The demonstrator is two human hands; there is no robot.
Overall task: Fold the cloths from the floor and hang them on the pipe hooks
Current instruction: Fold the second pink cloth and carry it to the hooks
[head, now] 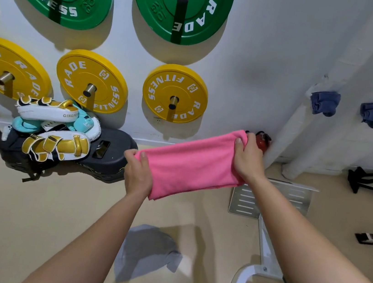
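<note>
1. Pink cloth, folded into a long band, is held stretched in the air between both hands, above the beige floor and in front of the white wall.
2. The left hand grips the band's lower left end, thumb on top and fingers curled around the edge.
3. The right hand grips the upper right end, its fingers wrapped over the cloth, just in front of a red fire extinguisher.
4. A grey cloth lies crumpled on the floor below the forearms.
5. Two blue cloths hang bunched at the right, one on a white pipe and the other just beside it; the hooks are hidden under them.
6. Yellow weight plates and green weight plates sit on wall pegs.
7. Gold-and-white boxing pads are heaped at the wall's foot on the left.
</note>
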